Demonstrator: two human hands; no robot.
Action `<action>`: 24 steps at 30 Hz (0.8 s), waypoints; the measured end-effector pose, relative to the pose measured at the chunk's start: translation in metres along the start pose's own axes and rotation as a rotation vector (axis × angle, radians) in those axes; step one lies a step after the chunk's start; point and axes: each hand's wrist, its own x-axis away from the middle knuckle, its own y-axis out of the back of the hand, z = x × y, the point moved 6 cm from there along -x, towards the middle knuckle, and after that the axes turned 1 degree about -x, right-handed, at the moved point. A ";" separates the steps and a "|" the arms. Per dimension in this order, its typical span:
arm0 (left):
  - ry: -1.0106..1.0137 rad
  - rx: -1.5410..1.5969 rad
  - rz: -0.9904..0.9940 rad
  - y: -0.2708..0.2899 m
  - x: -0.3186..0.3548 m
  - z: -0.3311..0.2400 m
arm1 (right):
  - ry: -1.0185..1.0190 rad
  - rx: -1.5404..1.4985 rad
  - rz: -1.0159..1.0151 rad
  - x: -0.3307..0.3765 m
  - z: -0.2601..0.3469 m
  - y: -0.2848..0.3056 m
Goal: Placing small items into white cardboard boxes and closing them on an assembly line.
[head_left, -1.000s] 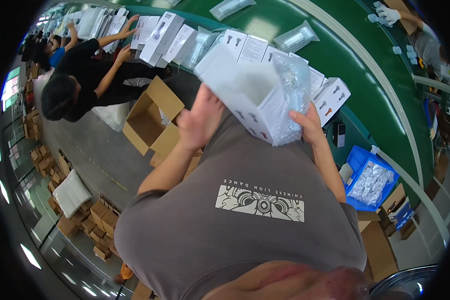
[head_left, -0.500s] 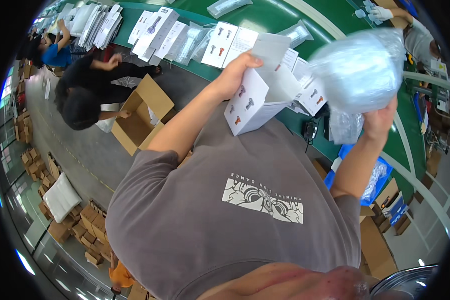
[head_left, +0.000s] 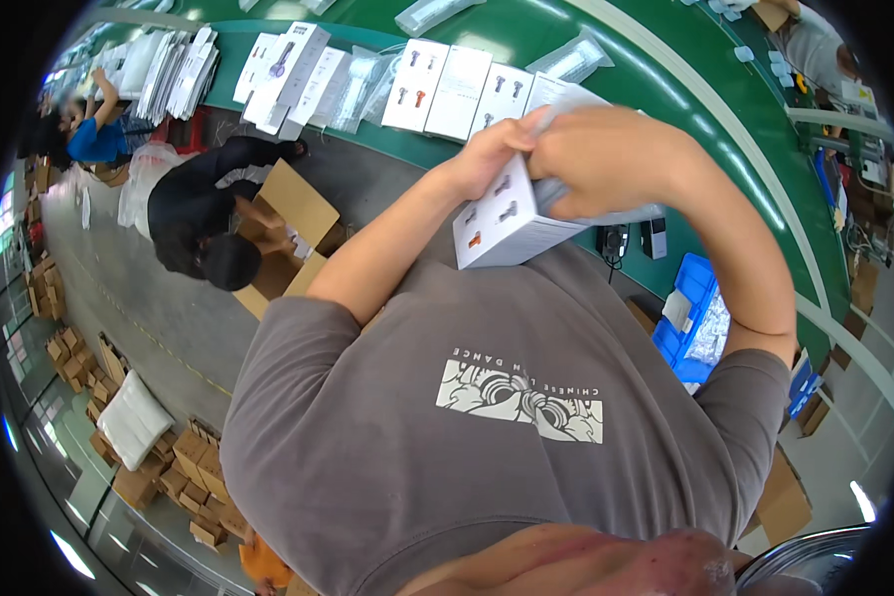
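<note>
White carton (head_left: 512, 238) is up in front of the torso at the near edge of the bench (head_left: 666, 104), opening up, tilted. Left hand (head_left: 489, 157): fingers closed on its upper left rim. Right hand (head_left: 601, 149): over the opening, fingers pointing down, mostly hidden; can't tell how far open or if they hold anything. Contents not readable either.

Risks, my read: only the rim looks gripped, no support seen underneath, so a hard downward push could twist the carton loose or buckle that wall. Flap could crease if the right hand catches it. Swinging wide could knock the row of printed cartons (head_left: 459, 91) just beyond, along the near edge.
</note>
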 end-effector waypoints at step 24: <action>-0.019 0.033 -0.104 0.038 0.016 0.020 | -1.996 -0.624 -1.172 0.284 -0.257 -0.653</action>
